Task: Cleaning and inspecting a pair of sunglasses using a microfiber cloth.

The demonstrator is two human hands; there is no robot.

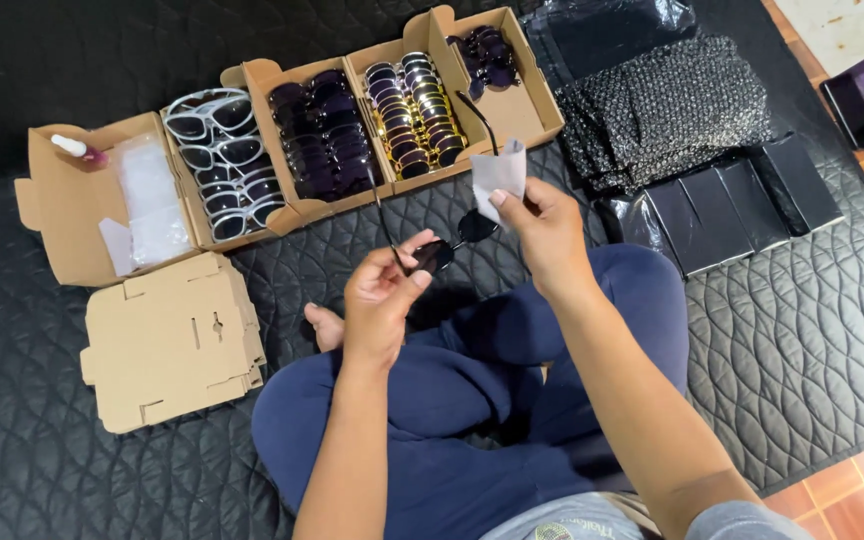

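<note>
While the person sits cross-legged on a quilted mat (102,470), the head view shows both hands raised over the lap. Left hand (380,300) has its fingers (414,282) closed on the dark sunglasses (455,243), pinching at the frame by one lens; the temples are open, one thin arm pointing up and away toward the boxes. Right hand (542,228) pinches a small pale cloth (499,172) between thumb and forefinger, just above the glasses and close to the other lens.

Handling judgement: glasses look light, thin-framed, rigid but easy to bend at the hinges and temples. Lenses glossy, likely to smudge and slip under bare fingers. Best hold is the rim or bridge, not the lens face or the arm tips. Cloth is soft, limp, near weightless; a two-finger pinch is enough.

Beyond the knees, a row of open cardboard boxes (262,80) holds packed sunglasses: white frames (222,160), dark ones, gold-rimmed ones. A flat folded box (167,340) lies to the left. Black pouches (742,200) sit to the right.
</note>
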